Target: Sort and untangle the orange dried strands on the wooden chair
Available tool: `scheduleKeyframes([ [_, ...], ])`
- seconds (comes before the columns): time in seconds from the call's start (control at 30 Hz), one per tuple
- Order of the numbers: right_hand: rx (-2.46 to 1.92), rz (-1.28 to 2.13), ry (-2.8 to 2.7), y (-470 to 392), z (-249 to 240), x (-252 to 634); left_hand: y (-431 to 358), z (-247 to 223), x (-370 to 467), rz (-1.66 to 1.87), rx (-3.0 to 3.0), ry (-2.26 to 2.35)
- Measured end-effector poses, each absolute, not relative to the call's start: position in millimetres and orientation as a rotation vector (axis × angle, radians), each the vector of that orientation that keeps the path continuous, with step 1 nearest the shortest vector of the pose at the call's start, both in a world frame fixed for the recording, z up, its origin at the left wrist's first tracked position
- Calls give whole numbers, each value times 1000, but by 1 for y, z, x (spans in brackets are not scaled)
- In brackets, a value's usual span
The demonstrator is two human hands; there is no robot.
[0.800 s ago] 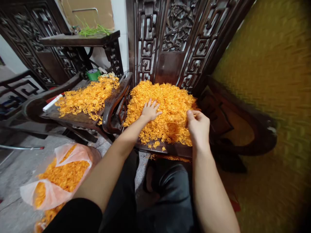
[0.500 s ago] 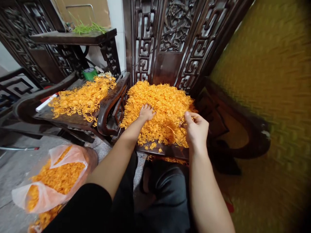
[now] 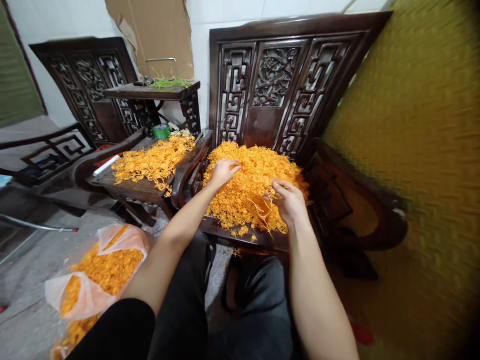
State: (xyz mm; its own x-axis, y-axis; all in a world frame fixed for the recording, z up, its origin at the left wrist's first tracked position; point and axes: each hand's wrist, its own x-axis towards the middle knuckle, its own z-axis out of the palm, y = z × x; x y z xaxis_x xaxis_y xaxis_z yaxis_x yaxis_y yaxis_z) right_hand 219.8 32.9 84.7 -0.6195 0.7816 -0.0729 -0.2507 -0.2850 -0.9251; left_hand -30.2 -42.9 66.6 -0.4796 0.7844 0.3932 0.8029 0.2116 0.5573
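A big heap of small, curly orange flower-like pieces (image 3: 247,195) covers the seat of a dark carved wooden chair. Over the left part of the heap is my left hand (image 3: 224,172), thumb and fingers drawn together; whatever is between the tips is too small to tell. My right hand (image 3: 290,200), at the heap's right side, pinches thin branching orange strands (image 3: 264,212) that hang down in front of the pile. Its fingertips are partly mixed in with the orange pieces behind them.
To the left, a second chair's seat holds more orange pieces (image 3: 153,160) and a green tape roll (image 3: 161,131). A pinkish plastic bag (image 3: 86,300) of orange pieces stands on the floor. Green stems (image 3: 170,82) lie on a side table. A yellow-brown textured surface (image 3: 412,150) rises at right.
My left hand, spread flat on the heap before, has drawn its fingers together. My right hand has moved slightly left and turned inward with the strands. The view has tilted up.
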Motion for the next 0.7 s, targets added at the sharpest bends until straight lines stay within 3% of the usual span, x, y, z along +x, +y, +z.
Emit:
scheduleKeyframes([
  [0.13,-667,1922,-1390,20,87,217,-74,99,17,-1648,-1842,-2328],
  [0.33,-571,1791,-1567,6,86,212,-100,123,76,-1272,-2194,-2221],
  [0.47,-583,1602,-1651,6,86,216,-101,126,68,-1364,-2191,-2245],
  [0.7,-752,1366,-1548,2,88,206,-84,126,58,-2323,-1743,-2621],
])
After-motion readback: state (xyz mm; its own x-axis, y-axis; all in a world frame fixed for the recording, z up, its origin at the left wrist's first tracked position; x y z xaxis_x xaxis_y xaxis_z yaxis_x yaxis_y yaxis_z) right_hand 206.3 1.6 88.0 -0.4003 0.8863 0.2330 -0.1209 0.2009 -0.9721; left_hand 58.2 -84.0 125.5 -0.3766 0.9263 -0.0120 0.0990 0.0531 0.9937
